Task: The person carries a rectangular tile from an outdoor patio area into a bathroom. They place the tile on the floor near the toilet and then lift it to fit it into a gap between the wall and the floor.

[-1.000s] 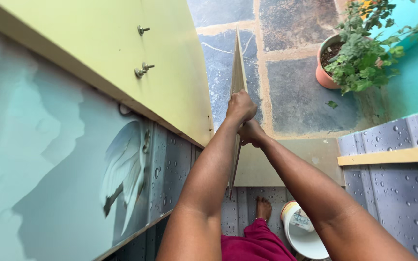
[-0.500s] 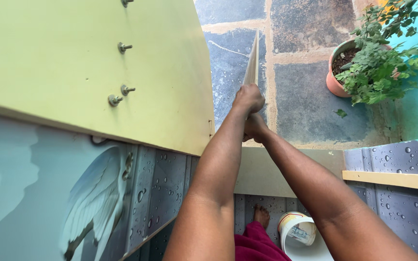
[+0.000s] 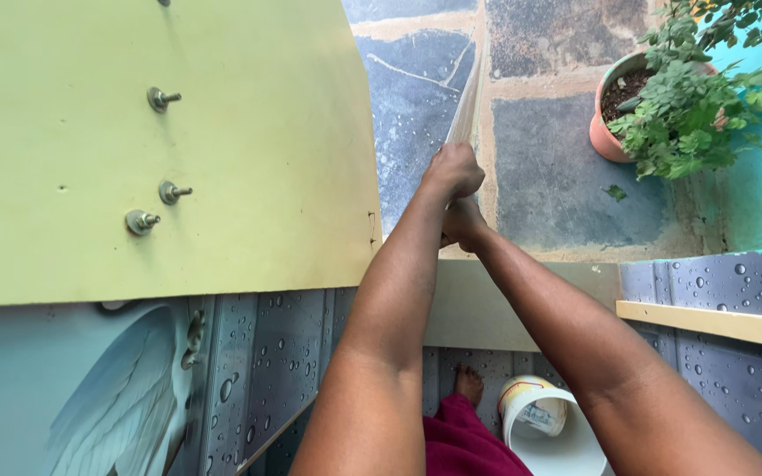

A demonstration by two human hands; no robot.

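A yellow-green panel, grey sheeting patterned with water drops, blue-grey stone floor, a terracotta pot and a white bucket.

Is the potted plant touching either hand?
No: the potted plant stands on the stone floor, well apart from the left hand and right hand.

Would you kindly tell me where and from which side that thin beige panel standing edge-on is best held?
Probably at its near upper edge, from above, where both hands already clasp the beige panel: it stands edge-on and thin, so fingers can wrap either face.
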